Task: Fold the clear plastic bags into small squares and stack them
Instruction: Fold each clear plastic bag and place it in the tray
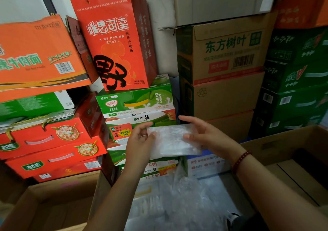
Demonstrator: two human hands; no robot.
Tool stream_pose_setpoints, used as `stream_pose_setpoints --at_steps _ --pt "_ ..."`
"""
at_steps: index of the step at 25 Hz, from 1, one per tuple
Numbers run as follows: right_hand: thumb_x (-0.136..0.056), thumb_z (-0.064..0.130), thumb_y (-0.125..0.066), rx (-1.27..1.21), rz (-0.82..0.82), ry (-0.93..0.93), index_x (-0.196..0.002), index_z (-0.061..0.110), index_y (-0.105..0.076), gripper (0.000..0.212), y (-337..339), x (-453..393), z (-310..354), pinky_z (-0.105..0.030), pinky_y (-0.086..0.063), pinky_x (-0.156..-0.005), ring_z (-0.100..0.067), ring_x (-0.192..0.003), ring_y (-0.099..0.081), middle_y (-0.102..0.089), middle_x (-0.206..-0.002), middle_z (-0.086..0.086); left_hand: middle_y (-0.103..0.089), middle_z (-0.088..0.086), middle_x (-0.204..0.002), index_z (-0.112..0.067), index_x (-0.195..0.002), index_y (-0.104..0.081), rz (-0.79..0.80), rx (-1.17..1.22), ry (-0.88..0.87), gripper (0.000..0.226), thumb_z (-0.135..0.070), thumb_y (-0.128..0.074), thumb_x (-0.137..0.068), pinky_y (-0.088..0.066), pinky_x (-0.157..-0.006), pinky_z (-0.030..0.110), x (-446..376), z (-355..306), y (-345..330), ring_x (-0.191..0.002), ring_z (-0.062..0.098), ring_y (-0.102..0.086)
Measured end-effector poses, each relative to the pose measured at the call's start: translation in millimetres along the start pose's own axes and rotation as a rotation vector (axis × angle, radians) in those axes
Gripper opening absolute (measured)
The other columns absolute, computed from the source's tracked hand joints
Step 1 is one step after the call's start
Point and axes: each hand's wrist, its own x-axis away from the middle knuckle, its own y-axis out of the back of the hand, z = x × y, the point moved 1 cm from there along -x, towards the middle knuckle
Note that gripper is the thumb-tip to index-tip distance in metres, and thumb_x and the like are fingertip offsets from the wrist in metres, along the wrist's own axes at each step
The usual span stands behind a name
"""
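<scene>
- At far left, an orange noodle carton (35, 53) lies tilted on red gift boxes (48, 142), with an open cardboard box (58, 204) below them; none of this bears on the fold.
- The left hand (140, 138) is raised in front of stacked green milk cartons (136, 99). Its thumb and fingers pinch the left edge of the clear plastic bag (170, 140).
- That bag is held in the air between both hands, already reduced to a flattish rectangle, well above the pile of loose plastic (177, 204) in the box below.
- The right hand (205, 135) holds the bag's right edge, thumb on the near face and fingers stretched behind it. A red bead bracelet (239, 161) sits on that wrist.
- To the right stand brown cartons (227, 67) and green crates (300, 74), with another open box (291, 151) just beside the forearm.
- Risks, as I judge them: the film is slick and springy, so a light pinch may let it slip or the layers unfold. Folding in mid-air could leave edges skewed and the square uneven. If dropped, it would land among the loose plastic and be hard to tell apart.
</scene>
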Motion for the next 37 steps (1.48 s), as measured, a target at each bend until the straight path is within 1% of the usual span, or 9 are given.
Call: stream_pose_setpoints --at_steps 5,8,10,15,20,24,29,32,37 --pt "-0.090 -0.004 -0.053 0.064 -0.135 0.062 -0.109 0.022 -0.067 0.035 -9 -3 -4 -0.016 -0.051 -0.063 -0.011 -0.087 -0.063 -0.060 -0.118 -0.005 -0.064 -0.002 -0.111 -0.028 -0.097 -0.067 0.147 0.015 0.037 0.017 -0.015 -0.056 -0.094 -0.049 -0.072 0.021 2 0 -1 -0.096 0.012 -0.063" --pt "-0.093 -0.001 -0.051 0.069 -0.172 0.076 -0.108 0.023 -0.067 0.033 -13 -6 -7 -0.018 -0.051 -0.067 -0.013 -0.096 -0.062 -0.060 -0.120 -0.004 -0.060 -0.013 -0.123 -0.032 -0.113 -0.066 0.306 -0.090 0.024 0.024 -0.021 -0.057 -0.093 -0.045 -0.082 0.010 5 1 -2 -0.113 0.002 -0.054" --pt "-0.093 0.002 -0.053 0.062 -0.199 0.094 -0.114 0.021 -0.065 0.032 -15 -6 -8 -0.016 -0.051 -0.066 -0.011 -0.098 -0.061 -0.060 -0.121 -0.001 -0.056 -0.013 -0.129 -0.037 -0.120 -0.061 0.326 -0.141 0.005 0.034 -0.018 -0.060 -0.092 -0.048 -0.093 0.022 3 4 -2 -0.119 0.007 -0.053" --pt "-0.088 0.003 -0.060 0.075 -0.132 0.111 -0.126 0.028 -0.057 0.046 -16 -5 -8 -0.022 -0.055 -0.075 -0.013 -0.105 -0.061 -0.056 -0.127 0.003 -0.044 -0.017 -0.137 -0.045 -0.134 -0.046 0.386 -0.131 0.005 0.058 -0.007 -0.060 -0.091 -0.052 -0.071 0.020 6 -2 1 -0.097 0.008 -0.059" --pt "-0.094 -0.003 -0.047 0.053 -0.170 0.050 -0.138 0.030 -0.045 0.055 -14 -4 -6 -0.014 -0.049 -0.057 -0.001 -0.069 -0.064 -0.051 -0.125 0.004 -0.038 -0.020 -0.133 -0.038 -0.144 -0.036 0.390 -0.105 0.050 0.067 -0.002 -0.057 -0.091 -0.049 -0.067 0.015 6 -5 2 -0.093 -0.013 -0.052" --pt "-0.095 0.000 -0.047 0.078 -0.225 0.067 -0.144 0.029 -0.037 0.058 -11 -8 -12 -0.019 -0.047 -0.057 -0.003 -0.057 -0.056 -0.043 -0.124 0.014 -0.042 -0.015 -0.133 -0.036 -0.145 -0.035 0.349 -0.065 0.068 0.068 0.000 -0.056 -0.092 -0.047 -0.064 0.011 6 -4 0 -0.092 -0.003 -0.055" --pt "-0.095 0.004 -0.050 0.094 -0.265 0.069 -0.145 0.034 -0.033 0.061 -4 -10 -13 -0.027 -0.053 -0.068 -0.013 -0.078 -0.059 -0.048 -0.128 0.010 -0.044 -0.037 -0.114 -0.039 -0.142 -0.039 0.360 -0.047 0.033 0.066 0.001 -0.056 -0.092 -0.049 -0.064 0.015 5 -3 4 -0.072 -0.004 -0.058" --pt "-0.093 0.015 -0.057 0.168 -0.264 0.078 -0.145 0.032 -0.031 0.061 0 -5 -4 -0.017 -0.051 -0.067 -0.003 -0.096 -0.056 -0.044 -0.131 0.012 -0.053 -0.027 -0.125 -0.038 -0.134 -0.049 0.458 -0.012 0.032 0.064 0.008 -0.054 -0.089 -0.050 -0.068 0.018 1 -2 13 -0.088 -0.005 -0.060" --pt "-0.082 0.030 -0.067 0.258 0.122 -0.138 -0.121 0.019 -0.063 0.040 -2 1 -4 -0.033 -0.054 -0.085 -0.022 -0.101 -0.067 -0.068 -0.116 -0.006 -0.063 -0.020 -0.120 -0.039 -0.130 -0.053 0.675 0.010 0.053 0.063 0.006 -0.060 -0.086 -0.048 -0.064 0.022 2 3 16 -0.090 0.008 -0.061"
